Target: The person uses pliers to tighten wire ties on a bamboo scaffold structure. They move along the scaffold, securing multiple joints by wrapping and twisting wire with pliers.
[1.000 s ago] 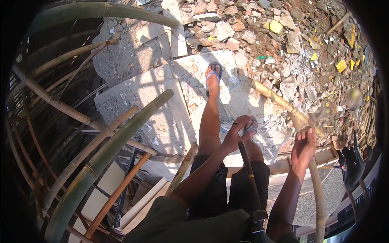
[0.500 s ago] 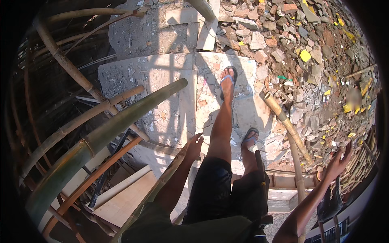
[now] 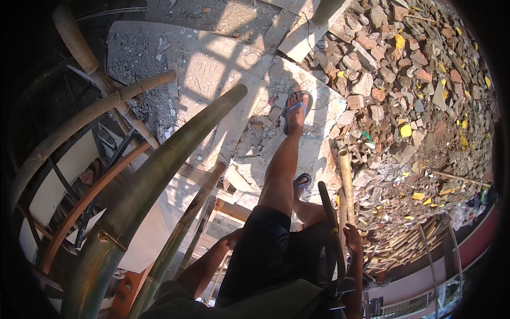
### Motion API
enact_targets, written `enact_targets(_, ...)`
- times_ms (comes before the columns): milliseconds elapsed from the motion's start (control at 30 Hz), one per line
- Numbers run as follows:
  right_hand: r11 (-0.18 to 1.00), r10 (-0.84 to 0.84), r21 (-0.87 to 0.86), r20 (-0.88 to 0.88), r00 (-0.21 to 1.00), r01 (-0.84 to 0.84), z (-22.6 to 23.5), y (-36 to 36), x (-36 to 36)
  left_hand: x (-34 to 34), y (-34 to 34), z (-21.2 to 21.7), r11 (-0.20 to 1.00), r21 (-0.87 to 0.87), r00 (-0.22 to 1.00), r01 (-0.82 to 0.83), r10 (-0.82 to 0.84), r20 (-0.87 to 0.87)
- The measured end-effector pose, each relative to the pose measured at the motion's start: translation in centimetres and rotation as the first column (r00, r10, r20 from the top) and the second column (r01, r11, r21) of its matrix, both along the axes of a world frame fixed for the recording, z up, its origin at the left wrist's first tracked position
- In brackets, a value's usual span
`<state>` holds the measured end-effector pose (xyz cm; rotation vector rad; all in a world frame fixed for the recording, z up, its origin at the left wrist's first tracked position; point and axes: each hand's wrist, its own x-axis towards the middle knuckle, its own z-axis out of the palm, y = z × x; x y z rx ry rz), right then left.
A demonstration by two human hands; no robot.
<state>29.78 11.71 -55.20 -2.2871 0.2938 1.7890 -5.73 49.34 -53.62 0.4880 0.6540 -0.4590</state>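
Right hand (image 3: 353, 237) curls around a dark stiff tool handle (image 3: 328, 212) beside the right thigh, clamped near mid-shaft. Probably a rigid, fairly heavy bar; grip low. Left hand (image 3: 232, 238), seemingly loosely closed and empty, hangs above the bamboo poles (image 3: 175, 154).

bamboo pole (image 3: 159, 175) green-brown | shorts (image 3: 265, 255) blk | sandal (image 3: 295, 109) blue strap | rubble (image 3: 404, 90) red/grey

I see the right hand (image 3: 353, 237) drop from its raised, open spread beside the thin bamboo pole (image 3: 345, 183) and close near the dark handle (image 3: 330, 223). Left hand (image 3: 232, 239) pulls back from the thick green bamboo (image 3: 159, 181) to the shorts (image 3: 265, 250). Left foot (image 3: 295, 110) steps farther out on the slab (image 3: 223, 69).
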Motion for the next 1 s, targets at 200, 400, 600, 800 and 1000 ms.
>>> enact_targets(200, 0.996, -0.075, -0.062, -0.236, 0.969, 0.062, 2.1, -1.2, 1.4, 7.0, 1.7, 1.9, 0.977, 0.081, 0.96, -0.199, 0.211, -0.183)
enact_targets(400, 0.994, -0.105, -0.063, -0.254, 0.962, 0.092, 4.3, 5.6, 5.9, 15.6, 4.8, -0.2, 0.998, -0.018, 0.89, -0.055, 0.041, -0.454)
enact_targets(600, 0.998, -0.069, -0.006, -0.268, 0.961, 0.07, 4.6, 11.3, 11.8, 26.3, 12.4, -2.2, 0.963, 0.172, 0.705, -0.206, 0.268, -0.657)
enact_targets(800, 0.994, 0.009, 0.109, -0.294, 0.956, 0.024, 4.3, 16.2, 17.8, 33.2, 18.9, -3.4, 0.567, 0.75, 0.589, -0.339, 0.75, -0.301)
enact_targets(1000, 0.921, 0.217, 0.367, -0.195, 0.957, -0.134, 3.5, 23.0, 25.1, 36.9, 21.1, -2.7, 0.512, 0.702, 0.513, -0.495, 0.825, -0.24)
